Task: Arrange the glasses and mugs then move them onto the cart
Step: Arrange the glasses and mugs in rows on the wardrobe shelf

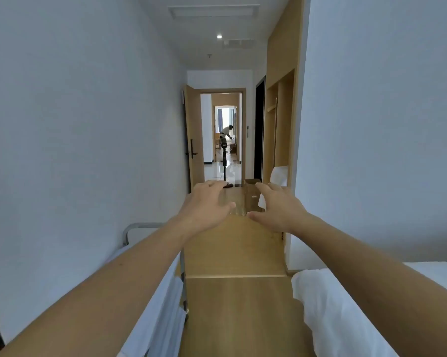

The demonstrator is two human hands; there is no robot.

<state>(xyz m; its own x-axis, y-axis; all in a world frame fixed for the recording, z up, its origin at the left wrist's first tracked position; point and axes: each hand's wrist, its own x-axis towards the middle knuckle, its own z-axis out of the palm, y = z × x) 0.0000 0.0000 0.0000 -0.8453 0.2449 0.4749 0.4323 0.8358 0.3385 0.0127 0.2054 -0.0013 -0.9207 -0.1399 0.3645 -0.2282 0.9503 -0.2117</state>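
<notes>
Nearest the camera, two bare forearms stretch forward from the lower corners of the view. At lower left stands the metal-framed cart [163,305], draped in white cloth, with its grey tubular handle rail [140,226] rising behind the left forearm; the arm hides most of its top, and no glasses or mugs can be seen on it or anywhere else in view. At lower right lies the corner of a bed with white bedding [328,313], passing under the right forearm. Between cart and bed runs a light wooden floor [232,253]. Further out, the left hand [207,206] hangs in mid-air, palm down, fingers loosely spread and slightly bent, holding nothing. Just beside it, with a gap between them, the right hand [281,207] is likewise released, fingers splayed forward and thumb pointing inward, empty. Beyond the hands a brown cardboard box [252,195] sits on the floor near the built-in wooden wardrobe [279,130] on the right. Past that, a black tripod stand [225,161] is seen through the doorway beside an open wooden door [192,140]. Farthest off, in a room across the corridor, a person [227,131] bends forward.
</notes>
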